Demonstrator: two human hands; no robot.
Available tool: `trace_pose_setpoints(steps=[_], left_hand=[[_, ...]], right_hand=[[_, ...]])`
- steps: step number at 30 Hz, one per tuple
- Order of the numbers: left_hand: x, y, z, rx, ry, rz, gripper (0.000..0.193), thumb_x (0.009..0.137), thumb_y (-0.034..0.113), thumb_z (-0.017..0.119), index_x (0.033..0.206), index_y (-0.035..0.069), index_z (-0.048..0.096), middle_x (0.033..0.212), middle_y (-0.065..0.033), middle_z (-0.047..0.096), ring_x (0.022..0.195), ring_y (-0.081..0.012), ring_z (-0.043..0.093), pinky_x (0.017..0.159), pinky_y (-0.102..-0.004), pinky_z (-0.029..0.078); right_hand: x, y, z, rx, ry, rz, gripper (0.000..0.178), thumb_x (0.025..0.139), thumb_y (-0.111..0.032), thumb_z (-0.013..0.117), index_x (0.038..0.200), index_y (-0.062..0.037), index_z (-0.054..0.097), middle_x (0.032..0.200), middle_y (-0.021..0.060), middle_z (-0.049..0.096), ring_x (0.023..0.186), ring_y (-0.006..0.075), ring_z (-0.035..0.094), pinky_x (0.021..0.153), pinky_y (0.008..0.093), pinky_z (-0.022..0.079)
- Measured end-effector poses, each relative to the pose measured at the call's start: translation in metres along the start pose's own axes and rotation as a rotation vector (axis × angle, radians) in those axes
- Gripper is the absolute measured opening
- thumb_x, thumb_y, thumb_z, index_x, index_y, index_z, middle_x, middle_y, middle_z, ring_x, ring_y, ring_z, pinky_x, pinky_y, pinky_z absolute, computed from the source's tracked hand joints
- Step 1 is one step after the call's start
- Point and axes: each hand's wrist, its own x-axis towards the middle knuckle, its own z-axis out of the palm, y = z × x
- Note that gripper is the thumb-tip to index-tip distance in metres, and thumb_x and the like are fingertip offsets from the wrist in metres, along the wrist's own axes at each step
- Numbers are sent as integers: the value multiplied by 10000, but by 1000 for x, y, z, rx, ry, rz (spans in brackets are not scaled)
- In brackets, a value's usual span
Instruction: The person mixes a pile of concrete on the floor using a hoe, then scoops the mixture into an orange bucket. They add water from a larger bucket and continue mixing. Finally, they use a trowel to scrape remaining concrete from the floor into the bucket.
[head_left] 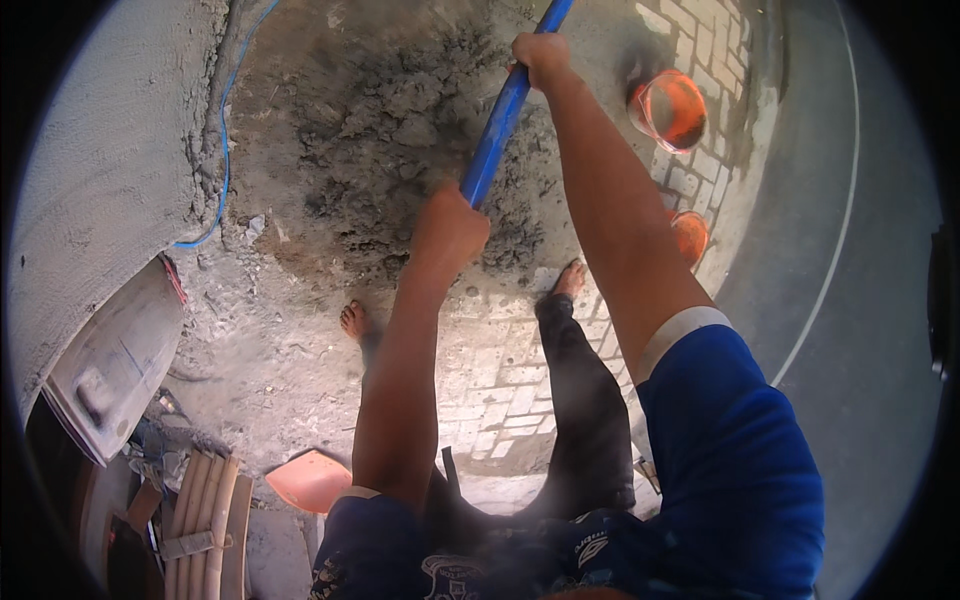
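Note:
Both of my hands are closed around a long blue pole [497,140] that slants from the middle of the view up past its top edge. My left hand [450,235] wraps its lower visible part. Farther up, my right hand [542,62] grips it with the arm stretched forward. Whatever is fixed to the pole's ends cannot be seen. Beneath and left of the pole, a lumpy grey pile of what looks like mortar [400,130] spreads over the ground, apart from my hands.
Two orange buckets, one [668,112] farther off and another [690,237] partly behind my right arm, stand by the paving. A grey wall [110,150] with a blue cable [226,150] rises at left. Boards [120,360] and an orange-pink piece [310,482] lie nearer. My bare feet [568,280] flank the pile's near side.

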Motion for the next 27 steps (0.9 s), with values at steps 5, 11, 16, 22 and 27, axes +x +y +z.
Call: trace_pose_setpoints(steps=[5, 11, 16, 22, 27], left_hand=[[-119, -52, 4, -8, -70, -182, 347, 801, 135, 616, 1114, -15, 622, 951, -253, 689, 904, -391, 683, 800, -451, 519], [-260, -120, 52, -148, 20, -389, 287, 793, 185, 679, 1005, -3, 637, 847, -242, 685, 835, -410, 680, 774, -457, 530], [-376, -164, 151, -246, 11, -467, 254, 805, 190, 690, 1016, 56, 648, 878, -211, 692, 875, -377, 684, 783, -453, 537], [-329, -173, 184, -356, 193, -368, 205, 829, 171, 669, 996, 70, 608, 781, -196, 679, 747, -389, 685, 662, -462, 531], [-122, -131, 135, -415, 445, -218, 252, 824, 128, 648, 1051, 25, 612, 814, -251, 674, 806, -438, 668, 719, -492, 515]], right_hand=[[-137, 45, -5, -167, -88, 97, 529, 844, -18, 609, 1270, 134, 336, 927, 257, 611, 635, 310, 665, 490, 425, 535], [-272, 130, -11, -339, -205, 59, 416, 804, -50, 617, 1136, 62, 393, 822, 250, 620, 691, 373, 667, 604, 450, 530], [-388, 160, -88, -396, -300, 134, 436, 759, -90, 622, 1106, 28, 387, 788, 238, 614, 756, 416, 652, 693, 471, 505], [-375, 147, -71, -393, -379, -6, 478, 758, -59, 634, 1166, 19, 397, 765, 163, 580, 640, 309, 635, 593, 404, 514], [-232, 48, 65, -437, -447, -180, 526, 789, -20, 639, 1256, 63, 411, 840, 150, 595, 552, 215, 617, 508, 369, 507]])
